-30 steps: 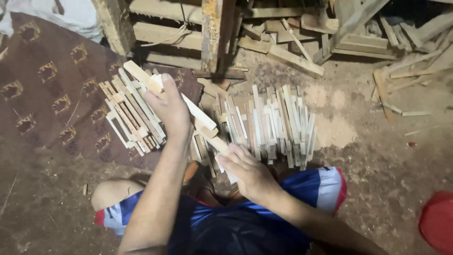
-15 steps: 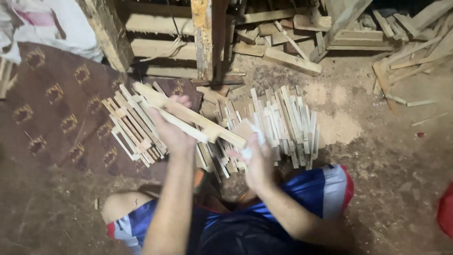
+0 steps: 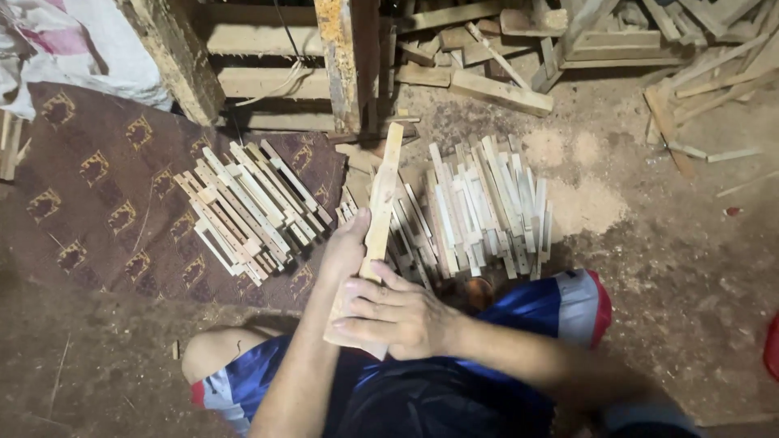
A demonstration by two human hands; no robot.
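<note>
- Gripping one wooden slat (image 3: pixel 380 212), both hands clamp its near end: left hand (image 3: pixel 345 253) alongside, right hand (image 3: pixel 398 312) across.
- Slat's long axis points away, over the pile of sticks (image 3: pixel 479 207).

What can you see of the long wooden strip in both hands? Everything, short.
The long wooden strip is pale, flat, raw-looking wood, narrow and straight. It runs nearly upright in the head view, its far end pointing toward the wooden post and leaning slightly right. Its near end lies under the right hand, whose fingers cover it; the left hand grips its left edge. It sits above the heap of short sticks.
</note>
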